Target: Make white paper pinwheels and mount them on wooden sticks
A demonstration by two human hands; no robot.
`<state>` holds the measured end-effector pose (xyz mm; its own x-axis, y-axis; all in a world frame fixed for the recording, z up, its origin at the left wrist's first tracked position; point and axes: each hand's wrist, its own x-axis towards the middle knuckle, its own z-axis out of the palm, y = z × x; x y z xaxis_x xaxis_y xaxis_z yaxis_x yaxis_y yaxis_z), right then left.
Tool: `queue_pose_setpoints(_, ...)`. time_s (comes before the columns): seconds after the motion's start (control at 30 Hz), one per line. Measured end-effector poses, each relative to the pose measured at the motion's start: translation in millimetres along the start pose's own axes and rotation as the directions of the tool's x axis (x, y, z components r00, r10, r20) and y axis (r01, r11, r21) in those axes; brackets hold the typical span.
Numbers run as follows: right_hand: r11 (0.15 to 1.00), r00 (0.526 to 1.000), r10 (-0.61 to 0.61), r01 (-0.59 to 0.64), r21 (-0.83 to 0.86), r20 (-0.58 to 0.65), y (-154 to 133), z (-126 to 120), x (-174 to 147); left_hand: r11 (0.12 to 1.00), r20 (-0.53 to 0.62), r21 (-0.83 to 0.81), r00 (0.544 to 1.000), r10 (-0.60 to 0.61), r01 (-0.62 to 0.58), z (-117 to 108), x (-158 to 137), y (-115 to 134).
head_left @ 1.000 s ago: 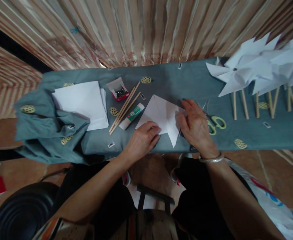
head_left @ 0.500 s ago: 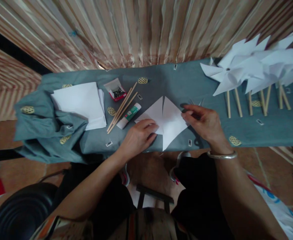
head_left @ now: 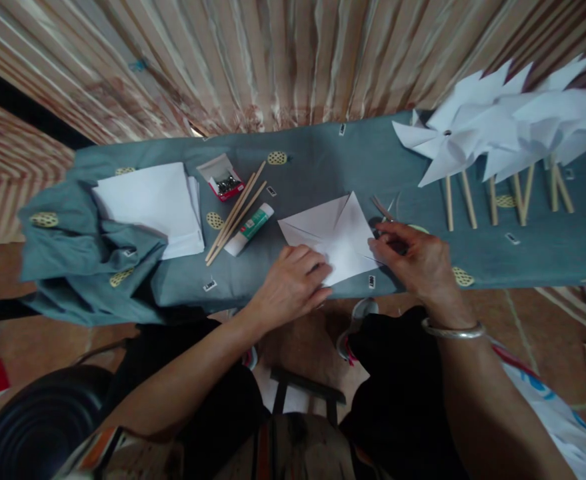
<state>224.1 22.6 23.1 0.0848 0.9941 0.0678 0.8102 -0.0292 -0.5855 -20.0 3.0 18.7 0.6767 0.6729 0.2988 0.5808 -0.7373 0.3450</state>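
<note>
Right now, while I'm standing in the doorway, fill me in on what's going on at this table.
A person has a cut white paper sheet in front of them, the left hand resting on its near edge and the right hand at its right edge. Scissors lie partly hidden behind the right hand. To the left are a glue stick, wooden sticks and a paper stack; to the right, several white pinwheels.

Left hand palm-down, loosely bent, right hand half-curled

Both hands at white paper sheet — glue stick to left, paper pinwheels to right.
</note>
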Motion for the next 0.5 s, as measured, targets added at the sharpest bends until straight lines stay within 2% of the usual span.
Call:
queue_pose_setpoints(0.1, 0.998, 1.0, -0.006, 0.007, -0.068, 0.001, 0, -2, -3, 0.998, 0.075, 0.066, 0.997, 0.005, -0.01, 2, 2, 4)
queue_pose_setpoints(0.33, 0.993, 0.998, -0.038, 0.043, -0.114, 0.048, 2, -3, -14, 0.991, 0.054, 0.129, 0.998, 0.029, -0.036, -1, 1, 2)
queue_pose_setpoints(0.43, 0.984, 0.995, -0.1, 0.102, -0.144, 0.027, 2, -4, -16, 0.986, 0.039, 0.164, 0.999, 0.017, -0.023, -4, -2, -4)
queue_pose_setpoints(0.5, 0.971, 0.981, -0.192, 0.191, -0.142, 0.005, 1, -6, -17, 0.982, 0.031, 0.187, 0.999, 0.009, -0.015, -7, -5, -10)
